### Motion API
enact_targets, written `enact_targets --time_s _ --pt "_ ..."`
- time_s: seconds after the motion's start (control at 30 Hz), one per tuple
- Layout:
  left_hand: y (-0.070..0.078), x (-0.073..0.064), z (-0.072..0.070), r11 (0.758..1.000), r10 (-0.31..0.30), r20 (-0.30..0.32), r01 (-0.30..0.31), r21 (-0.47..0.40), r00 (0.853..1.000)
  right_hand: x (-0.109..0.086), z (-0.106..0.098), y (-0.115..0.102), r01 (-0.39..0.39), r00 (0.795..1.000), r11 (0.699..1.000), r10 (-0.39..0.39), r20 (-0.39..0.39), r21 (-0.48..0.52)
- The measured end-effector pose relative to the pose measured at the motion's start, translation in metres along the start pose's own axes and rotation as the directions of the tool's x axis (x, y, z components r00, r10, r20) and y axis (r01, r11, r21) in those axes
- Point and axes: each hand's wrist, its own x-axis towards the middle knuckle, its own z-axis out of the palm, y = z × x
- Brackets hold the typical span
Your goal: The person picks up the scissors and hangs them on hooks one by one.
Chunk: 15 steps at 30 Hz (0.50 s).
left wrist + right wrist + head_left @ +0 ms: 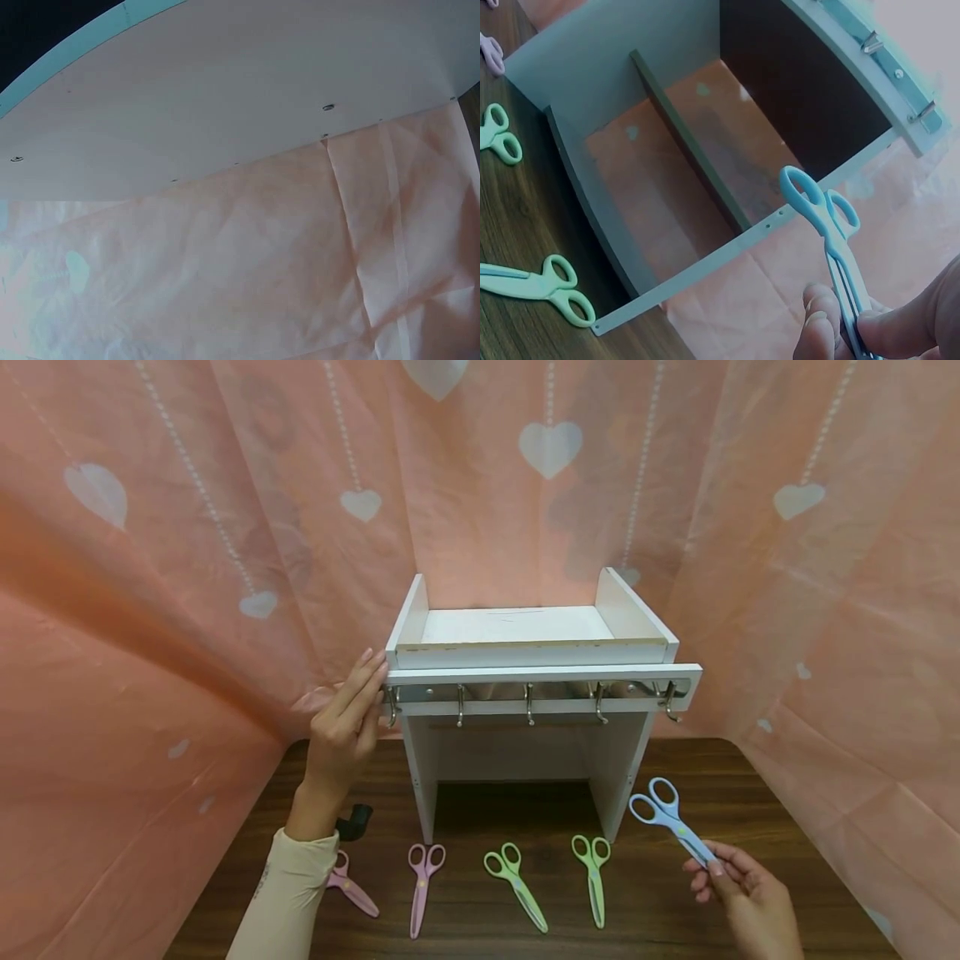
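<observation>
Blue scissors (678, 828) are pinched at the blade end between the thumb and fingers of my right hand (753, 902), handle loops pointing up toward the shelf. My left hand (345, 722) rests with extended fingers against the left end of the white shelf's hook rail (495, 675). Several metal hooks (529, 703) line that rail, all bare. On the table lie pink scissors (420, 889) and another pink pair (352, 885), partly behind my left sleeve. Green scissors (517, 887) and a second green pair (592, 878) lie to their right. In the right wrist view, the blue scissors (829, 225) overlap the shelf's side edge.
The white shelf unit (427, 768) stands on a dark wooden table (675, 910). A small black object (356, 821) lies beside my left wrist. Pink cloth (480, 510) with white hearts hangs behind and on both sides.
</observation>
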Motion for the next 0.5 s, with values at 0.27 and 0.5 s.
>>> enact_targets --time_s 0.27,0.5 --pt "0.0 -0.002 0.0 1.0 0.005 0.007 -0.005 0.016 1.0 -0.004 0.0 -0.007 0.062 0.998 0.995 -0.063 0.009 0.08" --pt "0.0 -0.002 0.001 1.0 0.003 -0.004 -0.003 0.004 1.0 -0.005 -0.003 -0.018 0.111 0.994 0.988 -0.112 0.007 0.111"
